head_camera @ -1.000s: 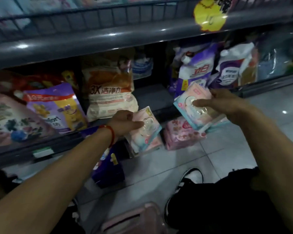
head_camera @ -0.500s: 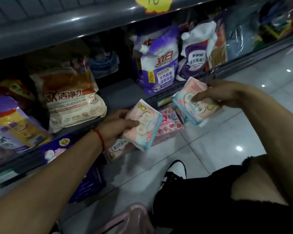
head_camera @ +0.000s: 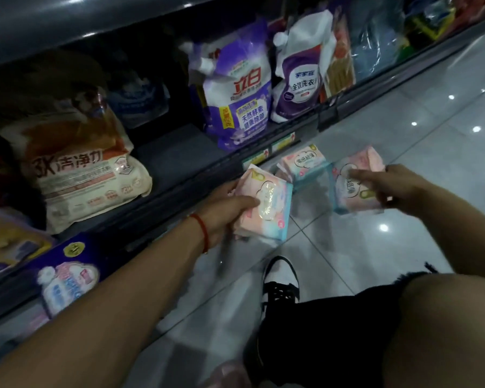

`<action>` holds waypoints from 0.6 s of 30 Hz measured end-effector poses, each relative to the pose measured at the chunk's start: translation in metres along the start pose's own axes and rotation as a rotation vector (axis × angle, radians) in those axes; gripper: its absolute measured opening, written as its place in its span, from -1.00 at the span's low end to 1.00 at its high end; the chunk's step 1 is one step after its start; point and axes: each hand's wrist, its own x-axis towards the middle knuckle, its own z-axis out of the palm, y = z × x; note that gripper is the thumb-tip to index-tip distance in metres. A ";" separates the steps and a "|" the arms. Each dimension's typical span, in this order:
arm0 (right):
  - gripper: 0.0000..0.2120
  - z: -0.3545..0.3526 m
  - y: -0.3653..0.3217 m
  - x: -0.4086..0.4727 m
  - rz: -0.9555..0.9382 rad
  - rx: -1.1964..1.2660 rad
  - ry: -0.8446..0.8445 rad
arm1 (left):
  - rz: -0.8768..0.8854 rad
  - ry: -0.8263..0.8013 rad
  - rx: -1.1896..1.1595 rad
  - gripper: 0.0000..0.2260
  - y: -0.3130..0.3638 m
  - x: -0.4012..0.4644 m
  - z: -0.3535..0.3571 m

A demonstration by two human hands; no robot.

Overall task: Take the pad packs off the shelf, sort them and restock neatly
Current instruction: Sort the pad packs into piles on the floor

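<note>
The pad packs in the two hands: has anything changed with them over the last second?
The view swung right and down. The right hand lowered its pad pack toward the floor, near the pack lying by the shelf edge. The left hand kept gripping its own pack, slightly lower, in front of the shelf. Nothing was let go or newly taken; the detergent bags stayed put.
</note>
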 end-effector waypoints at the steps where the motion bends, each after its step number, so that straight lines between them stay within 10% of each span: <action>1: -0.55 0.006 0.018 0.008 0.022 0.105 0.029 | 0.012 0.007 0.048 -0.69 0.007 0.014 0.008; 12: -0.79 0.072 0.109 0.112 0.288 0.886 0.061 | 0.225 0.069 0.674 -0.59 0.068 0.212 0.108; 18: -0.51 0.103 0.124 0.163 0.306 0.862 0.069 | 0.300 -0.067 1.034 -0.65 0.064 0.265 0.147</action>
